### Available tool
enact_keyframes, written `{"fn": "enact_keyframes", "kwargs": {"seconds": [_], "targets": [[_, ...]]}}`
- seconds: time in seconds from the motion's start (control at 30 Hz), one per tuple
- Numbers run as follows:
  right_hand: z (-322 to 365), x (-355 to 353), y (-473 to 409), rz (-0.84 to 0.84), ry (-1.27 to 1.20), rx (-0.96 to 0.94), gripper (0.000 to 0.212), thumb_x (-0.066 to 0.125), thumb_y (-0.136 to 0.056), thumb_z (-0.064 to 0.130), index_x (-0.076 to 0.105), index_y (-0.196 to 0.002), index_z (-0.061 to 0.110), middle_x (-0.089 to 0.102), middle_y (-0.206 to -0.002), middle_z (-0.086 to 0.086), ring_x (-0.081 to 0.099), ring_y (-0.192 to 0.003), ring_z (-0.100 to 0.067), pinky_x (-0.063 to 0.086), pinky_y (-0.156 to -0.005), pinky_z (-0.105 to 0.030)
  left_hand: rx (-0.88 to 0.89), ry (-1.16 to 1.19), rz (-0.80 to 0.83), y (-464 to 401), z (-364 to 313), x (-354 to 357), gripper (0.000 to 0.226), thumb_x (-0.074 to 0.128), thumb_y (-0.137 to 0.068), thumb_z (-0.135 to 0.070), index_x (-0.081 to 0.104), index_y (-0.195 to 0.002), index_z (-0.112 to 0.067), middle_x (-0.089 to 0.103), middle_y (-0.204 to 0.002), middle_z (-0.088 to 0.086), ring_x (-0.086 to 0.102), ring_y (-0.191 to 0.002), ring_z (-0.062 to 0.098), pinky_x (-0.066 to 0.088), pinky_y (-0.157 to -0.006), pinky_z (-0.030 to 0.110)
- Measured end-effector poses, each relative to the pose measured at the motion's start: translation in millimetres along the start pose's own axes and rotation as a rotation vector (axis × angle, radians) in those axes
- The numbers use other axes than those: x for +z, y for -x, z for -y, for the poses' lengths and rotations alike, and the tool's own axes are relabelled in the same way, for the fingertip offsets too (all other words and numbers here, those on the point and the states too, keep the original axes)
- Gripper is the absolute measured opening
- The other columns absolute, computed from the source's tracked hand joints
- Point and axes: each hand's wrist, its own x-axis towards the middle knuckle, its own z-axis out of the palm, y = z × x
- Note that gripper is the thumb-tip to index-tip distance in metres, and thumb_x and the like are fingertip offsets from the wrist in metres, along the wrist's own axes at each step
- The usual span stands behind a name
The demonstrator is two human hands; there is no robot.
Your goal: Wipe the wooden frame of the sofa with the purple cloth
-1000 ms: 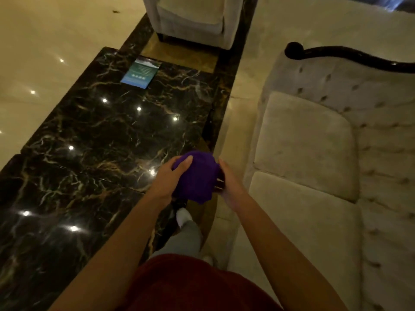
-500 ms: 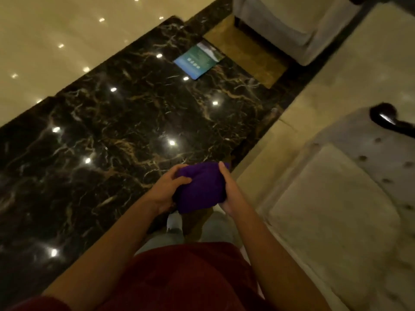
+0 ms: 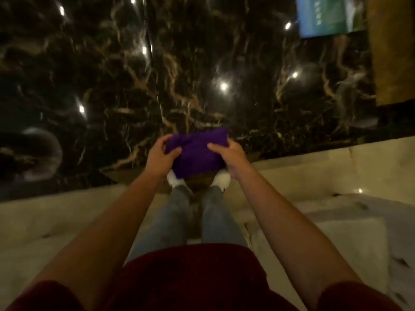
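Observation:
A folded purple cloth (image 3: pixel 197 153) is held in front of me at about waist height, above my feet. My left hand (image 3: pixel 160 154) grips its left edge with the thumb on top. My right hand (image 3: pixel 229 154) grips its right edge the same way. Both arms reach straight forward. The sofa and its dark wooden frame are out of view; only a pale blurred cushion-like patch (image 3: pixel 350 241) shows at the lower right. The frame is blurred by head motion.
A glossy black marble floor panel (image 3: pixel 202 63) with gold veins and light reflections fills the upper half. A blue-green leaflet (image 3: pixel 327 16) lies on it at the top right. A cream marble floor band (image 3: pixel 67 212) runs beneath me. My white shoes (image 3: pixel 221 179) stand at the panel's edge.
My view has swung left and down, away from the sofa, which has dropped out of sight. The cloth stays between both hands, now flatter and wider.

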Motion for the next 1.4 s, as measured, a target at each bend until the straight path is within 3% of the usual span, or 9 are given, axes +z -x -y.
{"fn": "enact_keyframes", "kwargs": {"seconds": [0.13,0.33,0.5,0.67,0.8,0.93,1.03,1.2,1.4], "targets": [[-27.1,29.0,-76.0,0.015,0.225,0.045,0.039,0.083,-0.087,0.015,0.07,-0.124,0.012,0.075,-0.117,-0.008,0.073,-0.1,-0.022,0.06,-0.094,-0.038,-0.156,0.021,-0.114,-51.9,58.7,6.9,0.044,0.065,-0.094,-0.003,0.054,-0.136,-0.01,0.062,-0.133,0.011,0.061,-0.112,0.017,0.053,-0.085,0.021],[-60.7,66.7,-179.4,0.053,0.267,0.08,0.044,0.08,-0.09,0.019,0.062,-0.13,0.021,0.071,-0.116,0.0,0.068,-0.106,-0.02,0.057,-0.091,-0.035,-0.171,-0.087,-0.138,-165.4,112.5,-4.3,0.046,0.061,-0.096,-0.009,0.053,-0.135,-0.031,0.055,-0.14,-0.003,0.054,-0.111,0.005,0.046,-0.071,0.012],[-83.0,83.2,-231.7,0.014,0.346,0.018,0.054,0.078,-0.092,0.017,0.058,-0.142,0.011,0.069,-0.128,-0.006,0.068,-0.113,-0.022,0.058,-0.1,-0.038,-0.096,-0.245,-0.115,-226.4,149.8,-4.3,0.047,0.057,-0.095,-0.004,0.052,-0.135,-0.029,0.054,-0.139,-0.007,0.051,-0.125,0.008,0.046,-0.11,0.033],[-95.3,84.2,-253.3,-0.079,0.555,-0.041,0.045,0.077,-0.094,0.026,0.064,-0.135,0.014,0.069,-0.125,-0.003,0.066,-0.115,-0.02,0.055,-0.104,-0.036,-0.017,-0.343,-0.148,-243.8,170.6,5.9,0.047,0.057,-0.096,-0.008,0.051,-0.139,-0.027,0.053,-0.144,-0.002,0.049,-0.134,0.015,0.04,-0.114,0.031],[-89.3,74.5,-244.2,-0.231,0.829,-0.069,0.06,0.075,-0.093,0.039,0.053,-0.143,0.016,0.062,-0.139,-0.003,0.061,-0.122,-0.019,0.05,-0.097,-0.031,0.163,-0.668,-0.307,-227.9,170.7,7.0,0.056,0.064,-0.09,-0.029,0.047,-0.143,-0.022,0.044,-0.149,0.007,0.044,-0.136,0.024,0.039,-0.112,0.039],[-74.9,71.7,-221.5,-0.419,1.181,-0.395,0.064,0.071,-0.089,0.034,0.048,-0.146,0.017,0.052,-0.147,-0.009,0.052,-0.133,-0.028,0.048,-0.106,-0.043,0.451,-0.866,-0.181,-211.3,166.1,9.0,0.058,0.061,-0.089,-0.04,0.048,-0.141,-0.02,0.038,-0.155,0.014,0.034,-0.145,0.032,0.03,-0.119,0.049],[-80.5,78.8,-207.3,-0.26,1.286,-0.521,0.052,0.066,-0.091,0.03,0.054,-0.14,0.022,0.055,-0.137,-0.01,0.057,-0.123,-0.027,0.053,-0.097,-0.042,0.464,-1.03,0.022,-202.1,180.0,16.7,0.05,0.054,-0.095,-0.041,0.051,-0.14,-0.02,0.035,-0.159,0.013,0.026,-0.15,0.034,0.024,-0.12,0.054],[-91.5,90.3,-215.5,0.019,1.46,-0.202,0.063,0.065,-0.098,0.035,0.042,-0.156,0.025,0.036,-0.156,-0.008,0.045,-0.136,-0.032,0.048,-0.108,-0.045,0.19,-1.129,0.278,-210.8,192.6,14.7,0.058,0.041,-0.101,-0.051,0.033,-0.154,-0.03,0.002,-0.171,0.004,-0.002,-0.156,0.031,0.012,-0.121,0.064],[-52.4,105.4,-184.7,0.07,1.384,-0.143,0.071,0.059,-0.099,0.041,0.032,-0.162,0.023,0.032,-0.166,-0.011,0.042,-0.146,-0.035,0.042,-0.116,-0.046,0.171,-1.091,0.139,-201.3,125.1,13.5,0.058,0.042,-0.097,-0.053,0.04,-0.151,-0.03,0.021,-0.166,0.01,0.015,-0.153,0.036,0.014,-0.12,0.064]]}}
